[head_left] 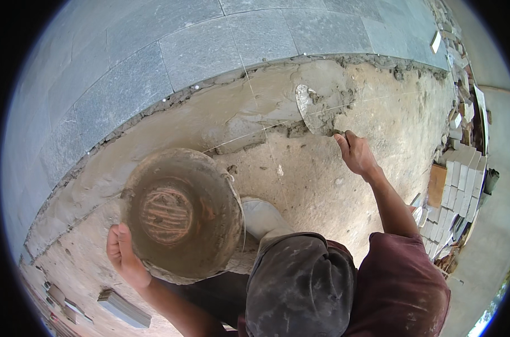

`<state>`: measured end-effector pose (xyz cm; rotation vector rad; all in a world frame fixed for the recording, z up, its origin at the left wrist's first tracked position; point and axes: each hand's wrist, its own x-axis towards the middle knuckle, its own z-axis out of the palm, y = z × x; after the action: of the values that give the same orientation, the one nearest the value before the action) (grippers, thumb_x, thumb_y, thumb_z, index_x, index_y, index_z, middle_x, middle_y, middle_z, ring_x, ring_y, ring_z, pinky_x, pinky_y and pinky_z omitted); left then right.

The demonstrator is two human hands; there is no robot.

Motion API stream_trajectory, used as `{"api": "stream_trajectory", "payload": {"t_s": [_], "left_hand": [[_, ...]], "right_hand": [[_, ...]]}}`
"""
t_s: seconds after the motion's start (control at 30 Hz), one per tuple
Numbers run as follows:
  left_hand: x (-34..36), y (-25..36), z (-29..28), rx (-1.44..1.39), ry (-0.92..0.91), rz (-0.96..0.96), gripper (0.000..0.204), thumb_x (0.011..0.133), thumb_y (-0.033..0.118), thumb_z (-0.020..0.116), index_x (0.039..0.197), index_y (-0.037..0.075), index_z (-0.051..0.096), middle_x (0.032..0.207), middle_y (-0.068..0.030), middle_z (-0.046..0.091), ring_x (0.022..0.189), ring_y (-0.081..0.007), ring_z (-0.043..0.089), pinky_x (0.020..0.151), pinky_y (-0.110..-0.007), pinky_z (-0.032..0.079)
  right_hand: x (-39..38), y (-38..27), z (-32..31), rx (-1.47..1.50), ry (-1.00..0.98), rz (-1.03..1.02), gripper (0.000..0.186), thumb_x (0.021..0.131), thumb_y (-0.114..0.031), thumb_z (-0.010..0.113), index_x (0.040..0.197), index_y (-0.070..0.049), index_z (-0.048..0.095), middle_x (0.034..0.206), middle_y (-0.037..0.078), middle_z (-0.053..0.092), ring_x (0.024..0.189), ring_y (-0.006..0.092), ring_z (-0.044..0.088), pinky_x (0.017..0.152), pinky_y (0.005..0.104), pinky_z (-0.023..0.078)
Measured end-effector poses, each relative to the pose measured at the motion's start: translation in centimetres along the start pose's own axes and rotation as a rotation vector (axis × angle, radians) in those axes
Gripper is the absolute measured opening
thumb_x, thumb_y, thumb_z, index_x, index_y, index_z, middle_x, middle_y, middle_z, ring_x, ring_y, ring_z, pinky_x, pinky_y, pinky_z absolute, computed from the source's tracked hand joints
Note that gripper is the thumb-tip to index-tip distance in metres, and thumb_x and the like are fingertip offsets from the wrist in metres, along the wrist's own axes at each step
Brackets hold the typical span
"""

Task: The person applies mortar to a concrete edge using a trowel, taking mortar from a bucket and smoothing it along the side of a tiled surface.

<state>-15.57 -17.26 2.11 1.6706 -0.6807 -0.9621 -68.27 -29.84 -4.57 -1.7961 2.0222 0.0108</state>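
My left hand (127,257) grips the rim of a wide, round bucket (221,191) at the lower left, tilted so its inside shows. Grey mortar coats the inner wall, and reddish scrape marks show on its bottom. With fingers closed round the handle, my right hand (357,154) holds a trowel (305,106). The trowel's blade points away from me and lies against wet grey mortar (328,76), which partly covers it. Leftward from there runs a smoothed mortar bed (171,126) along the edge of the laid tiles.
Grey stone tiles (260,33) cover the far side, with small pale pegs along their edge. Thin strings (244,136) cross low over the mortar. Stacked pale blocks (460,182) and rubble line the right. Several slabs (124,308) lie lower left.
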Motion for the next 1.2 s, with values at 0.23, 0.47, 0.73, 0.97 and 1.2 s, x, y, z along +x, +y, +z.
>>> {"api": "stream_trajectory", "payload": {"t_s": [0.23, 0.47, 0.73, 0.97, 1.2], "left_hand": [[0.0, -0.4, 0.0, 0.017, -0.004, 0.056, 0.036, 0.108, 0.021, 0.057, 0.076, 0.007, 0.049, 0.072, 0.0069, 0.046, 0.073, -0.003, 0.035, 0.065, -0.021, 0.029], [0.2, 0.2, 0.3, 0.027, 0.012, 0.008, 0.037, 0.108, 0.02, 0.056, 0.075, 0.008, 0.046, 0.072, 0.0066, 0.044, 0.072, -0.0032, 0.034, 0.065, -0.021, 0.029], [0.2, 0.2, 0.4, 0.049, 0.001, 0.026, 0.038, 0.108, 0.019, 0.056, 0.074, 0.01, 0.042, 0.071, 0.0071, 0.039, 0.072, -0.0035, 0.032, 0.064, -0.021, 0.027], [0.5, 0.3, 0.4, 0.036, -0.033, 0.043, 0.037, 0.108, 0.017, 0.055, 0.075, 0.01, 0.04, 0.073, 0.0071, 0.038, 0.072, -0.0034, 0.031, 0.064, -0.022, 0.026], [0.3, 0.6, 0.7, 0.075, -0.034, 0.066, 0.036, 0.108, 0.018, 0.055, 0.075, 0.009, 0.043, 0.073, 0.007, 0.04, 0.072, -0.0035, 0.032, 0.064, -0.022, 0.027]], "right_hand": [[-2.7, 11.8, 0.0, 0.02, 0.088, 0.128, 0.054, 0.107, -0.048, 0.051, 0.091, 0.003, 0.055, 0.066, 0.028, 0.059, 0.062, 0.0466, 0.061, 0.059, 0.052, 0.048], [-2.8, 6.8, 1.2, 1.504, -0.022, 0.727, 0.052, 0.108, -0.06, 0.039, 0.101, -0.01, 0.05, 0.069, 0.002, 0.052, 0.054, 0.0149, 0.05, 0.051, 0.033, 0.048], [0.3, -1.8, 5.8, 2.2, -0.017, 0.64, 0.053, 0.11, -0.06, 0.029, 0.099, -0.013, 0.049, 0.069, 0.001, 0.049, 0.054, 0.0141, 0.047, 0.052, 0.0323, 0.044], [-6.6, -6.9, 6.2, 2.051, -0.351, 0.762, 0.059, 0.108, -0.066, 0.028, 0.095, -0.013, 0.053, 0.062, 0.0, 0.047, 0.048, 0.0138, 0.043, 0.048, 0.0321, 0.041], [-7.6, -6.3, 4.9, 2.066, -0.18, 0.8, 0.059, 0.108, -0.065, 0.027, 0.095, -0.014, 0.053, 0.064, 0.0, 0.048, 0.05, 0.0143, 0.045, 0.049, 0.0325, 0.042]]}}
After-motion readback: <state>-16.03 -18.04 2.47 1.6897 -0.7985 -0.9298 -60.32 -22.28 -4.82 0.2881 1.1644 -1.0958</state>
